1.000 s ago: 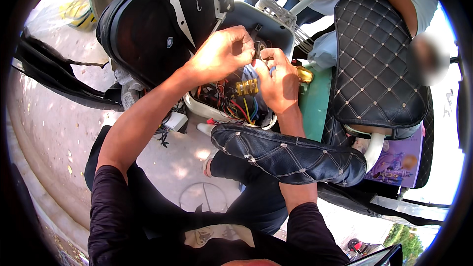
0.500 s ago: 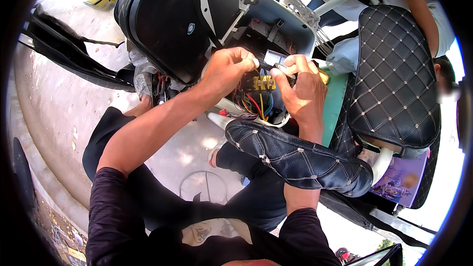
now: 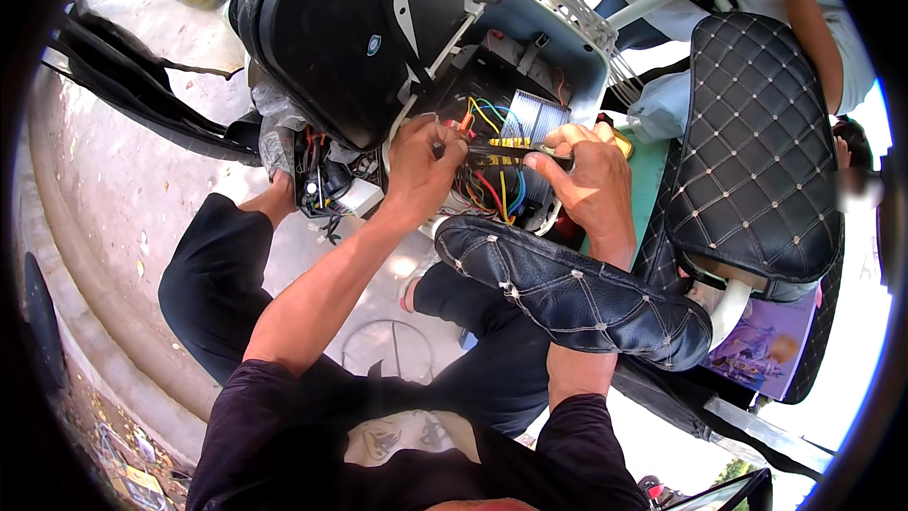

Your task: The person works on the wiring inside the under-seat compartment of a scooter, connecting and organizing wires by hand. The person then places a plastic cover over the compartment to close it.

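Note:
My left hand (image 3: 424, 175) is closed at the left of the open compartment (image 3: 591, 71), pinching near orange-red wire ends (image 3: 465, 121) and a dark narrow strip or tool (image 3: 498, 150); which it is, I cannot make out. Fingers of my right hand (image 3: 596, 185) are closed on that strip's right end. It crosses a yellow terminal block (image 3: 515, 142), partly hiding it. A ribbed silver unit (image 3: 537, 106) sits behind, among red, yellow and blue wires (image 3: 509, 199).
A padded bar (image 3: 567, 284) crosses my right arm. A quilted seat (image 3: 752, 142) is at right, another person's arm (image 3: 809, 19) behind it. A raised black lid (image 3: 331, 38) stands at back left; loose electrical parts (image 3: 331, 185) and a white box (image 3: 359, 194) lie below it.
My left hand has moved down and left to the compartment's near left. The dark strip now stretches between both hands, and orange-red wire ends show beside my left fingers.

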Demonstrator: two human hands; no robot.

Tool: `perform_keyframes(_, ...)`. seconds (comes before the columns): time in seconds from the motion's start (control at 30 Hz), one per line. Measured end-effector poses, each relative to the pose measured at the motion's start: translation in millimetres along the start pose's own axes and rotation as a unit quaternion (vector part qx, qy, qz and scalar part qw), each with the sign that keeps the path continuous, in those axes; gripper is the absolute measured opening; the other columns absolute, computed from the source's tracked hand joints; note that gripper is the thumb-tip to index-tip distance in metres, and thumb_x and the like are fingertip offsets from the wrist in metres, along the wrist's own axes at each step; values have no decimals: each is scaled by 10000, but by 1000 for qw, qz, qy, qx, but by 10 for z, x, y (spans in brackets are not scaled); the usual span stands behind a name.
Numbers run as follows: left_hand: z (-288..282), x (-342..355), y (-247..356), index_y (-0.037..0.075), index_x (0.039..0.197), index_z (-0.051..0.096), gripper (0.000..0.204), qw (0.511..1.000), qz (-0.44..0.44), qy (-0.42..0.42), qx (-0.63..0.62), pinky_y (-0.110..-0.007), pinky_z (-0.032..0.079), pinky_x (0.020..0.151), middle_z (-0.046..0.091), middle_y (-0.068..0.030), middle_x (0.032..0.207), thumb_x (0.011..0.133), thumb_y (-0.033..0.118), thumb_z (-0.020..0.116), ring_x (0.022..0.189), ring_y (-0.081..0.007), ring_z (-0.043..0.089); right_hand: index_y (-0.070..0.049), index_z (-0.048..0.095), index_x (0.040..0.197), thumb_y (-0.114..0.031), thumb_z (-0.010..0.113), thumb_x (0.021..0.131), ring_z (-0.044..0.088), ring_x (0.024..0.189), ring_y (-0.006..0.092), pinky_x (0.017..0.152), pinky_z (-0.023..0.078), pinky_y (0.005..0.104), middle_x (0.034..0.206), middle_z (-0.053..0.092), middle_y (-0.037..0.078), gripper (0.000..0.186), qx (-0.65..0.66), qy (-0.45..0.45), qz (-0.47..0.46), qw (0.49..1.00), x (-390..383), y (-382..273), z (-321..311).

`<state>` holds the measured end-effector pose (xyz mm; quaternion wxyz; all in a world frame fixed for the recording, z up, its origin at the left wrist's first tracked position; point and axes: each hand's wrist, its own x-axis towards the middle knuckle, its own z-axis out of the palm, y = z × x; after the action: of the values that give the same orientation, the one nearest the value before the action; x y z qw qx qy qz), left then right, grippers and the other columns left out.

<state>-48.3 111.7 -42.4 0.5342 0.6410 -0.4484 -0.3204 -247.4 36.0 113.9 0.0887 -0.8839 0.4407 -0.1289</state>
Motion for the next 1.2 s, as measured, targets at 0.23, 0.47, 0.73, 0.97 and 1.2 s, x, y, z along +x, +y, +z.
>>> perform_keyframes(0.23,-126,-10,337,2,1000,745,294,987,-45,-37,148,-620,177,1264,761,-166,1060,949,268,631,1472,-366,433,-84,764,903,-313,865,810,616,925,311,811,484,443,875,719,76,267,-35,-4,-4,999,95,66,72)
perform_keyframes(0.47,-167,-68,424,13,989,731,247,977,-64,-48,197,-616,189,1256,771,-147,1029,914,235,650,1479,-371,449,-91,781,932,-332,841,834,623,1006,339,851,501,473,932,736,91,267,-11,-43,17,999,131,77,191)
perform_keyframes(0.73,-4,-67,227,26,972,689,191,985,-88,-33,147,-641,192,1199,710,-99,1039,916,206,663,1276,-328,565,-84,804,964,-292,846,846,633,967,288,880,495,425,919,751,92,243,4,-46,25,999,162,145,283)
perform_keyframes(0.97,80,-59,88,41,908,658,184,988,-96,3,119,-608,205,1157,686,-50,892,906,224,676,935,-234,673,-97,812,988,-315,830,872,642,991,295,891,508,436,940,758,98,248,-3,-60,52,997,171,175,310)
perform_keyframes(1.2,96,12,-8,29,948,662,204,987,-150,-20,50,-718,98,1187,716,-99,937,913,229,653,1125,-326,640,-106,822,1014,-371,796,904,655,1021,312,914,525,437,975,763,120,289,-16,-78,86,993,186,226,400)
